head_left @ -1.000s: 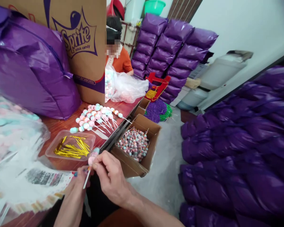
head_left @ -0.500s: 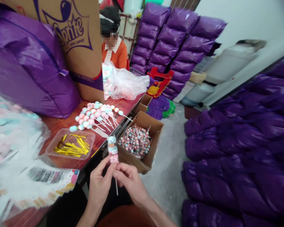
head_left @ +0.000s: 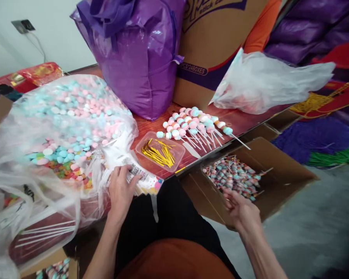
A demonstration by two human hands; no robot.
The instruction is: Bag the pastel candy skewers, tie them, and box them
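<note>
Apart, grips unclear: left hand (head_left: 121,188) on wrappers (head_left: 147,180), right hand (head_left: 244,213) at carton (head_left: 287,166) of candy (head_left: 232,176); tray (head_left: 178,155) holds ties (head_left: 159,155).

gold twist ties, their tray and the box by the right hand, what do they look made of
Gold twist ties: probably metallic foil or coated plastic, from their bright shine; any wire core is hidden. Tray: likely clear plastic, smooth, since the red tabletop shows through. Box: seemingly cardboard, matte brown with flat, stiff walls.

Packet stack (head_left: 151,179): under the left fingers (head_left: 123,171). Tray (head_left: 178,157): ahead-right of these, on the table (head_left: 241,123). Sweets bag (head_left: 66,112): left. Carton (head_left: 291,162), containing candy sticks (head_left: 235,174): beyond right fingers (head_left: 229,197).
</note>
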